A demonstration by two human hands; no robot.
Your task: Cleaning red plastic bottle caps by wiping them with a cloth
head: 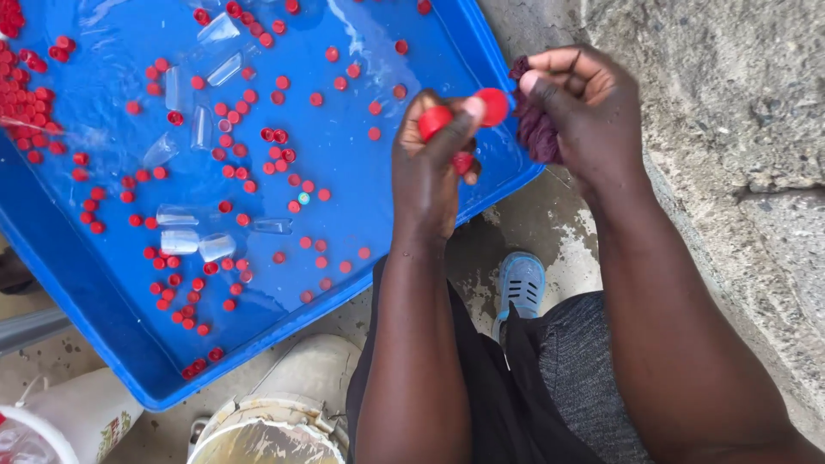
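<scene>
Head view: a large blue tub [103, 283] of shallow water is seen from above, with many small red caps [232, 163] scattered afloat and several clear plastic pieces [215, 247] among them. At the tub's right edge, the left hand [430, 167] is closed in a pinch around red bottle caps [436, 120] (at least two, one more peeping below the fingers). Just beside it, a further red cap [494, 105] is held at the thumb tip, touching a dark purple cloth [537, 129] that is bunched in the curled fingers of the right hand [580, 107].

The step in hand is judged to be the wiping of a single cap with the cloth, above the tub's rim. For the next move, a firm pinch on the small wet cap would be called for, since it could easily slip, and the cloth would need to be pressed into its hollow.

Below, a grey-blue shoe [522, 283] on wet concrete [730, 129] and pale buckets [275, 421] are visible.
</scene>
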